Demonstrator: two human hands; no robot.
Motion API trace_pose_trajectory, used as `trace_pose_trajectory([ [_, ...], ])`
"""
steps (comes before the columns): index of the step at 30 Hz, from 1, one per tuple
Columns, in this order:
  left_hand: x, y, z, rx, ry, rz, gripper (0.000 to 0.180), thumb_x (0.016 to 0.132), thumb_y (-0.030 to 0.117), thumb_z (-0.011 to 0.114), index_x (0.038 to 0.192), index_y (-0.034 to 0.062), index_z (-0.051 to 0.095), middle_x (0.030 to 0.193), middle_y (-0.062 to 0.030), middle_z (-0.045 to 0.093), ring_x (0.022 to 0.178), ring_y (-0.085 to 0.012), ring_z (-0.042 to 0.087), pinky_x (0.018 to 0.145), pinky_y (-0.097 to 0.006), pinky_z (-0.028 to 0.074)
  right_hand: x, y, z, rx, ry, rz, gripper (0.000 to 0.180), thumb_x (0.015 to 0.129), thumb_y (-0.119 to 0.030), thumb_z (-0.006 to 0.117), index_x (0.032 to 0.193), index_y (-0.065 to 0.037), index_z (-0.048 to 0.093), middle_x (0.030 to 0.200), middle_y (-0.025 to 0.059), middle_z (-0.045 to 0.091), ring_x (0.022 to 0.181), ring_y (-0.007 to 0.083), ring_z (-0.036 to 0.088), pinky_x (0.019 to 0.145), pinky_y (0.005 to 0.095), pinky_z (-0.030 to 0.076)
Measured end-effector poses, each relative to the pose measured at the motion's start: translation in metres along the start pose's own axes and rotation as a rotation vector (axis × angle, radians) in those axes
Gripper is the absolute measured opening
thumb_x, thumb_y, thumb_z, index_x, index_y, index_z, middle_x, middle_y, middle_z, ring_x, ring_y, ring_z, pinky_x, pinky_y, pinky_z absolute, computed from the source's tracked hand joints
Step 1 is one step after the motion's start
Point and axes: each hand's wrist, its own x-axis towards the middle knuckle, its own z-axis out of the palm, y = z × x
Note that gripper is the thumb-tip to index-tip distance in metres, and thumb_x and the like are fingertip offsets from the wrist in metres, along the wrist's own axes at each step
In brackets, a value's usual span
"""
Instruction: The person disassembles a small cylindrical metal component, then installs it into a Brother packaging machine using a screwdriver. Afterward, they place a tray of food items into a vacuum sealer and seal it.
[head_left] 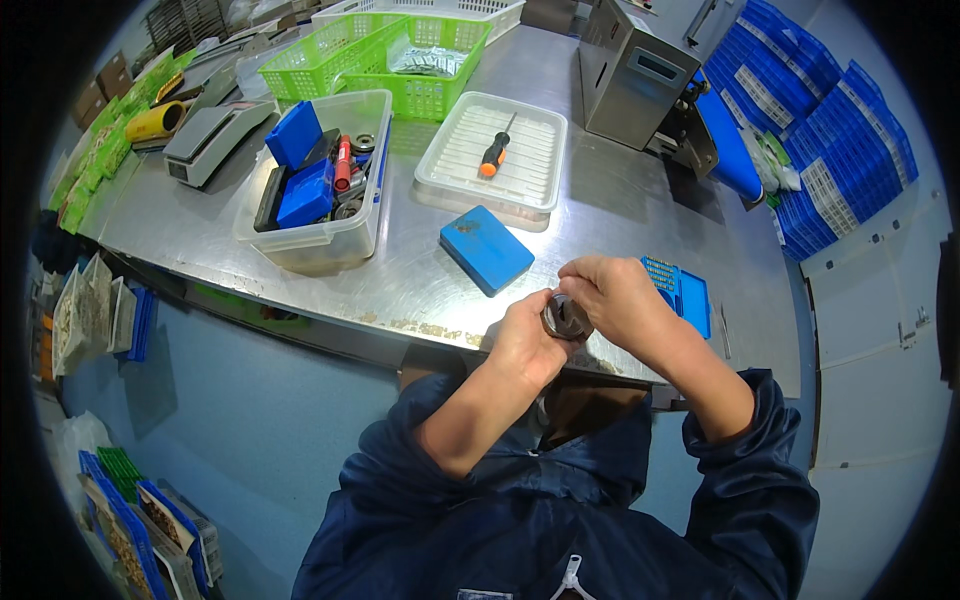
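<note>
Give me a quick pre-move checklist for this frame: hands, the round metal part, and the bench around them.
1. Left hand grips the round metal part: ok.
2. Right hand on the part from above: ok.
3. Part held over the steel bench edge, not past it: cannot tell.
4. Blue flat case lies apart from both hands: ok.
5. Open blue box sits right behind the right hand, easy to bump: not ok.
6. Screwdriver rests in the clear tray: ok.
</note>
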Motion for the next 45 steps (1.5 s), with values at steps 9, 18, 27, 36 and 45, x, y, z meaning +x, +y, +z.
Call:
trace_pose_trajectory([
  [9, 0.002, 0.0, -0.002, -0.107, -0.01, -0.083, 0.03, 0.096, 0.018, 0.026, 0.11, -0.0013, 0.045, 0.102, -0.0129, 0.055, 0.096, -0.0256, 0.056, 0.083, -0.04, 0.05, -0.005, -0.015, -0.039, -0.09, -0.493, -0.021, 0.079, 0.063, -0.015, 0.078, 0.127, 0.009, 0.039, 0.096, 0.0257, 0.059, 0.088, 0.0326, 0.061, 0.075, 0.0354, 0.048],
  [18, 0.01, 0.001, -0.012, -0.015, -0.075, -0.012, 0.032, 0.096, 0.02, 0.029, 0.109, -0.0024, 0.047, 0.097, -0.012, 0.057, 0.088, -0.0228, 0.057, 0.077, -0.036, 0.049, -0.01, 0.015, -0.005, -0.497, 0.037, -0.379, 0.03, 0.066, -0.017, 0.072, 0.089, 0.0, 0.064, 0.082, 0.0118, 0.056, 0.073, 0.0295, 0.059, 0.06, 0.0373, 0.049],
  [27, 0.0, -0.002, -0.013, -0.056, 0.03, 0.0, 0.02, 0.093, 0.016, 0.04, 0.097, 0.0015, 0.053, 0.091, -0.0113, 0.053, 0.079, -0.0187, 0.054, 0.066, -0.027, 0.044, -0.022, 0.018, 0.018, -0.643, 0.164, -0.532, 0.016, 0.07, -0.027, 0.066, 0.064, -0.011, 0.066, 0.063, 0.0048, 0.053, 0.05, 0.0202, 0.057, 0.044, 0.0327, 0.045],
  [36, 0.009, -0.01, -0.019, -0.14, 0.081, -0.006, 0.021, 0.093, 0.014, 0.039, 0.099, -0.0027, 0.051, 0.091, -0.0121, 0.055, 0.077, -0.0188, 0.055, 0.07, -0.027, 0.049, -0.038, 0.033, 0.06, -0.55, 0.53, -0.385, 0.03, 0.075, -0.027, 0.065, 0.057, -0.009, 0.048, 0.054, 0.0046, 0.047, 0.039, 0.0182, 0.05, 0.035, 0.0295, 0.037],
  [45, 0.012, -0.005, -0.005, -0.012, -0.029, -0.043, 0.024, 0.095, 0.018, 0.039, 0.104, -0.0014, 0.049, 0.1, -0.0164, 0.055, 0.093, -0.0271, 0.055, 0.085, -0.039, 0.046, -0.046, 0.042, 0.034, -0.732, 0.376, -0.507, 0.025, 0.076, -0.019, 0.063, 0.061, -0.01, 0.045, 0.054, 0.0043, 0.046, 0.042, 0.0166, 0.051, 0.037, 0.0287, 0.038],
])
